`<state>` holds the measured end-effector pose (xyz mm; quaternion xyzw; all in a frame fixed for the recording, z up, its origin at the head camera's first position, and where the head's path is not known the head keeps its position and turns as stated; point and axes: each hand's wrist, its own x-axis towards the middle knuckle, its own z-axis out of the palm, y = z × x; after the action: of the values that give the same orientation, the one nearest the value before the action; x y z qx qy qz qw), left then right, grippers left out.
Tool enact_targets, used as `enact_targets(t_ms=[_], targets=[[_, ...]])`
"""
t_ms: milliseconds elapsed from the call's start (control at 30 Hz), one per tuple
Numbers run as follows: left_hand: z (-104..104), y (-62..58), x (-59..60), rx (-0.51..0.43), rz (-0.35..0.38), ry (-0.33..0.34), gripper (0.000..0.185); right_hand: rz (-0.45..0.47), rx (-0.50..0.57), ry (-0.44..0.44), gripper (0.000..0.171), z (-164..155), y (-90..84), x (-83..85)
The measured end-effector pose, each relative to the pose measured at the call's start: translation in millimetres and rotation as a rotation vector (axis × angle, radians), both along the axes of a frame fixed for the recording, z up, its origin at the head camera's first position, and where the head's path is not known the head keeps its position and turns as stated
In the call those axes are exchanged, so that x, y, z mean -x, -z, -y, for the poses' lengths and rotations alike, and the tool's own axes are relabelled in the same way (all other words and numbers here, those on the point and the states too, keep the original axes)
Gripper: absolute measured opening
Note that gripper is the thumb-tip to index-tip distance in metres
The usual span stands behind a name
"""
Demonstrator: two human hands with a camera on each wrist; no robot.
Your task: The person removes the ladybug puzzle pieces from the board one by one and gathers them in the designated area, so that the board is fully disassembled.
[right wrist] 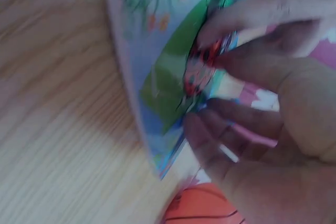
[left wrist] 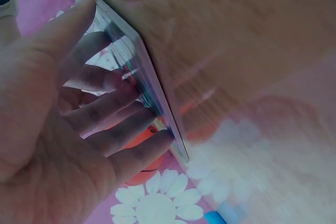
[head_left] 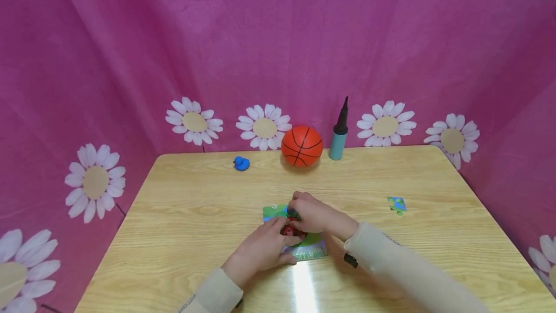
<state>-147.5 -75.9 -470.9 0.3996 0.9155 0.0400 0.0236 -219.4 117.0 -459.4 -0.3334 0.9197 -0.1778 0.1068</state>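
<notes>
Presently, work centres on a picture board point(head_left: 310, 252) lying on the bench point(head_left: 195, 197) between both hands, towards the near side; printed grass along its near edge, a red ladybird picture point(right wrist: 197, 74) mid-board under the fingertips. Looks like fitting or settling pieces there; judged from the pose, not certain.

Doing it well: keep the near edge steadied so the board does not skid on the smooth top. Match outline and print first, then press straight down, light and even; no forcing on a tilt. Run a fingertip over the seams for any raised lip. Lift fingers one at a time so nothing drags out. A loose puzzle piece point(head_left: 397, 204) lies well off to the right, best fetched only once this spot sits flat.

Pose: left hand point(head_left: 268, 245) comes in from near left, fairly wide, thumb by the board's near edge, fingers reaching over the face. Right hand point(head_left: 313, 214) comes from the right, fingers bent towards the far edge, thumb on the ladybird, a narrow gap between. Cannot tell whether it pinches a piece. Fingertips of both nearly meet.
</notes>
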Motion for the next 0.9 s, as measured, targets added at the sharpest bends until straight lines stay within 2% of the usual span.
enact_targets(t_ms=[133,233,367,433,500,633,700,900], targets=[[-0.4,0.0,-1.3,-0.019,0.037,-0.002,0.047,0.008,-0.026,0.089,0.020,6.5,-2.3,-4.4],[2.0,-0.9,-0.1,-0.031,0.093,-0.006,0.048,0.001,-0.018,0.119,0.020,8.6,-4.5,-5.3],[8.1,-1.6,1.3,-0.040,0.235,-0.080,0.059,-0.003,-0.018,0.126,0.018,10.0,-5.4,-5.2],[10.7,-1.7,1.0,-0.032,0.270,-0.115,0.063,0.007,-0.021,0.131,0.017,10.3,-5.5,-4.8],[12.4,-2.0,0.1,-0.021,0.269,-0.130,0.066,0.026,-0.020,0.142,0.018,10.6,-6.0,-3.7],[13.3,-1.9,-1.9,-0.022,0.203,-0.107,0.064,0.075,-0.029,0.174,0.024,12.2,-7.9,1.3],[13.3,-3.2,-3.6,-0.030,0.192,-0.105,0.064,0.098,-0.057,0.184,0.027,13.6,-8.5,5.1],[12.6,-9.8,-7.5,-0.047,0.214,-0.128,0.064,0.150,-0.124,0.195,0.035,17.3,-11.7,14.2]])
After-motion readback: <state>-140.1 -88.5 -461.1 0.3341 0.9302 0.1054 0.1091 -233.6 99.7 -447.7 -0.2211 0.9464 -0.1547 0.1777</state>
